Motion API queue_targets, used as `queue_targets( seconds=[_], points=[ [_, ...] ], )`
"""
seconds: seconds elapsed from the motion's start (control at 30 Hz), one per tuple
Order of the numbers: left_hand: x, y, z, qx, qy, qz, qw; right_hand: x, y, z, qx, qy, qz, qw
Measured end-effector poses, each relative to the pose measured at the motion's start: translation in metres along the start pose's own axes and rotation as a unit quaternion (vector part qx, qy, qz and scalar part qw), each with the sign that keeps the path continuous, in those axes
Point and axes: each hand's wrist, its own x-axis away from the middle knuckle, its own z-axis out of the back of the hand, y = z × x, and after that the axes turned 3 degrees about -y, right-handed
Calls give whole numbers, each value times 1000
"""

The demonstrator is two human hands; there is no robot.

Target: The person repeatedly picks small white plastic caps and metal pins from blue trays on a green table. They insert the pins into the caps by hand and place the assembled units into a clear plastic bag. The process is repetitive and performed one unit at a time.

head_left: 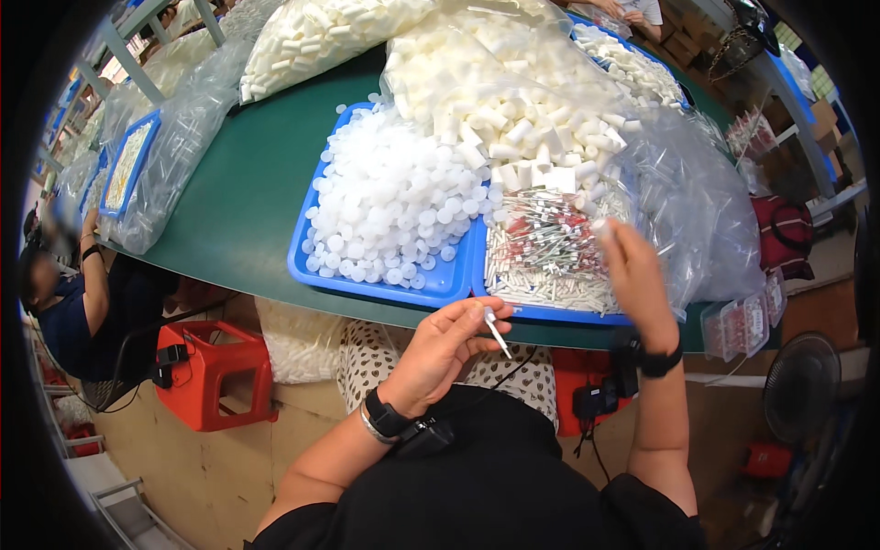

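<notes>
My left hand (438, 356) pinches a thin white stick (498, 335) with a wider white end, just in front of the trays. Over the right part of the table, my right hand (634, 275) has its fingertips closed on a small white cylinder (600, 227). Below it is a blue tray (559, 313) holding short white sticks (541, 286) and a heap of red and silvery thin pieces (555, 234). Loose white cylinders (527, 137) spill from a clear bag behind this heap. The blue tray (367, 290) on the left is piled with translucent white discs (394, 192).
A full clear bag (316, 41) lies at the back of the green table (243, 197). Crumpled clear plastic (678, 202) covers the right side. Another person (69, 293) sits at the left, near a red stool (215, 371). A fan (802, 385) stands at the right.
</notes>
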Motion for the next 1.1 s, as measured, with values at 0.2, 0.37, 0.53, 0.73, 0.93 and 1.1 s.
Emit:
queue_targets(
  seconds=[0.2, 0.37, 0.53, 0.73, 0.93, 1.1],
  points=[
    [-1, -2, -10, -109, -53, -29, 992, 55, -58, -35, -304, -230, -100, 919],
    [3, -12, -2, -246, -21, -120, 961, 64, -58, -49, -577, -286, -265, 718],
    [10, -4, -6, -436, -106, -265, 854, 67, -55, -55, -618, -280, -344, 650],
    [8, -16, -2, -357, -105, -137, 918, 79, -53, -58, -517, -274, -295, 755],
    [4, -22, 5, -178, -97, 28, 979, 79, -64, -51, -376, -344, -201, 837],
    [0, -32, 9, -197, -90, 36, 976, 82, -58, -59, -304, -356, -133, 874]
  ],
)
